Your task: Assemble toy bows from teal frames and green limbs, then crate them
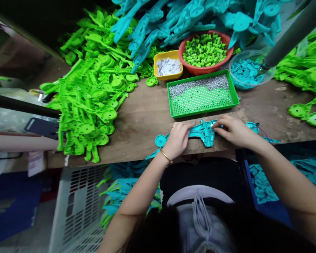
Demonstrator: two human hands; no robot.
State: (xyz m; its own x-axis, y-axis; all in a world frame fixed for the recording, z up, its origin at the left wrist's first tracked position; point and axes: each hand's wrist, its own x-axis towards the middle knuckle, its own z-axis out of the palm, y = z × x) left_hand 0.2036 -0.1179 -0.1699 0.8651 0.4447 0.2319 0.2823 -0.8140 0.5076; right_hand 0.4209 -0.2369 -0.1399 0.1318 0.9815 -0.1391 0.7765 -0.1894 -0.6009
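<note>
A turquoise plastic frame (207, 133) with a wide middle and long arms lies along the table's front edge. Round discs show near both its ends, and thin wires run along it. My left hand (177, 138), wearing a gold bangle, is closed over the frame's left arm. At the right of the middle section, my right hand (233, 130) has thumb and fingers pinched together against the frame; whatever is between the fingertips is hidden. A dark and reddish wire (264, 134) trails from the right end.
Behind the frame stands a green perforated tray (204, 113) of small metal screws. Beyond are a yellow tub (168, 78), a red bowl (206, 71) and a clear bowl (243, 86) of small parts. Green parts (94, 95) heap left; a dark pole (292, 38) slants in at right.
</note>
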